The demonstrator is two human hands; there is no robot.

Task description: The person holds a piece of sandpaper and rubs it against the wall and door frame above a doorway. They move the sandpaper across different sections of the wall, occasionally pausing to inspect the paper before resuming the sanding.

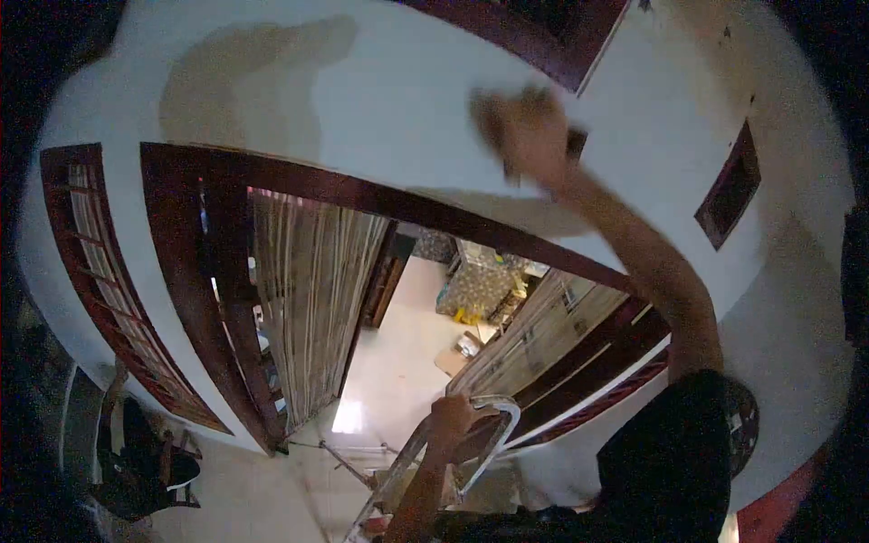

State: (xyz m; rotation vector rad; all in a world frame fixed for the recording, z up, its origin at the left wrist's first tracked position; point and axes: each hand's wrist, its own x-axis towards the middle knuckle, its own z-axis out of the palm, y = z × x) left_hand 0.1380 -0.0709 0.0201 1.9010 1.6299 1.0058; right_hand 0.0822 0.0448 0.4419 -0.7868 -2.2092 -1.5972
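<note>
Nearest the camera, one black sleeve (674,462) fills the lower right of the head view. Left of it, the left hand (450,418) is closed around the curved top rail of one metal ladder (484,425); the ladder's long axis runs from lower left up to the right, its rounded top end pointing toward the doorway (407,362). The rail sits inside the grip, and the rest of the frame extends below and to the left of the hand.

Further right and higher, the right hand (525,131) is raised against the white wall (398,100) above the dark door frame (362,195). It is blurred; a small dark object (574,145) shows at its right edge, touching the wall. Whether the fingers clasp it cannot be told, nor can its long axis.

One striped curtain (312,299) hangs inside the doorway. One dark vent (729,185) sits on the wall to the far right.
</note>
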